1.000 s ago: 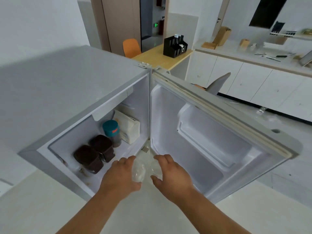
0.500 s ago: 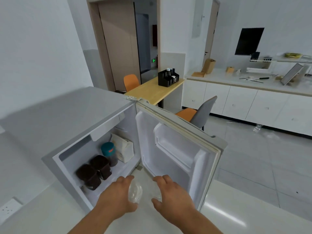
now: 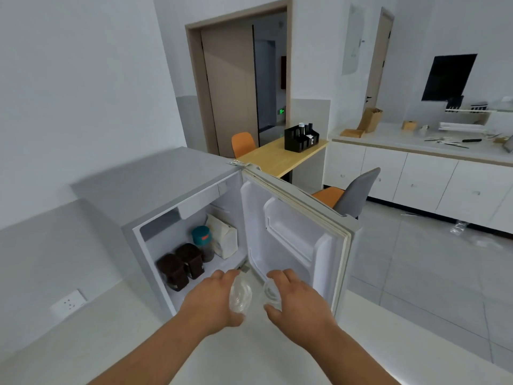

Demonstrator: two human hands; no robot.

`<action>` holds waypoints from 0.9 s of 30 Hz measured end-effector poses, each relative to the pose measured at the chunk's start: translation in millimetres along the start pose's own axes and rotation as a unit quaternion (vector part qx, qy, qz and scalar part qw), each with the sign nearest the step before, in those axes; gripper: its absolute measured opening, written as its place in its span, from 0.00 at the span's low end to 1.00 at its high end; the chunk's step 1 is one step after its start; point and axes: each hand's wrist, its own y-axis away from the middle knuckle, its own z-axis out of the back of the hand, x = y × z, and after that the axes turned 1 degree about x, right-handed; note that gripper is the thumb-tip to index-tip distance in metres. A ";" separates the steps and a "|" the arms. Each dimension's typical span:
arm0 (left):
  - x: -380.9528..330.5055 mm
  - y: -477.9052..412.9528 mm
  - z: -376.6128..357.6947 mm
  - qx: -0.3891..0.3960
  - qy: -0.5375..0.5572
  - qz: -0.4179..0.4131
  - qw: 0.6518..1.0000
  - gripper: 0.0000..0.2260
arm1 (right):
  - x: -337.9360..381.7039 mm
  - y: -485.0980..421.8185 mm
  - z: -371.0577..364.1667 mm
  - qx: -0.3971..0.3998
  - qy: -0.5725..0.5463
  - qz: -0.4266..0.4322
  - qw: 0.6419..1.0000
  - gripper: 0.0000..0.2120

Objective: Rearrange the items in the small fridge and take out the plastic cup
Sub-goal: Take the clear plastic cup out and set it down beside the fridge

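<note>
The small grey fridge (image 3: 155, 187) stands on a white counter with its door (image 3: 302, 232) swung wide open to the right. Inside are two dark brown containers (image 3: 181, 266), a teal-lidded jar (image 3: 202, 240) and a white paper bag (image 3: 223, 238). In front of the opening, my left hand (image 3: 211, 298) grips a clear plastic cup (image 3: 240, 295). My right hand (image 3: 297, 298) curls around a second clear plastic cup (image 3: 270, 291) just to its right. Both cups are outside the fridge, above the counter.
The white counter (image 3: 116, 337) carries the fridge; a wall socket (image 3: 68, 302) sits at its left. Behind are a wooden table (image 3: 280, 157) with a black organiser (image 3: 301, 138), orange and grey chairs, and white cabinets (image 3: 416, 176) along the right wall.
The view has pulled back and up from the fridge. Both hands have drawn away from the opening with the clear cups, which have come slightly apart.
</note>
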 end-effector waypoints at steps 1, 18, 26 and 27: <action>2.3 3.2 0.6 -0.003 0.001 0.003 1.000 0.45 | 2.5 -0.6 -1.5 -0.001 -0.002 0.003 1.000 0.28; 128.9 -0.2 -10.2 -0.014 0.022 0.031 0.999 0.44 | 79.6 -68.4 -56.0 0.061 0.019 0.030 0.997 0.29; 219.9 4.2 -50.2 0.056 0.081 0.053 0.994 0.46 | 123.7 -104.2 -128.9 0.150 0.025 0.030 0.988 0.31; 232.2 7.1 -54.9 0.065 0.085 0.059 0.992 0.46 | 129.7 -107.8 -138.2 0.163 0.024 0.032 0.986 0.31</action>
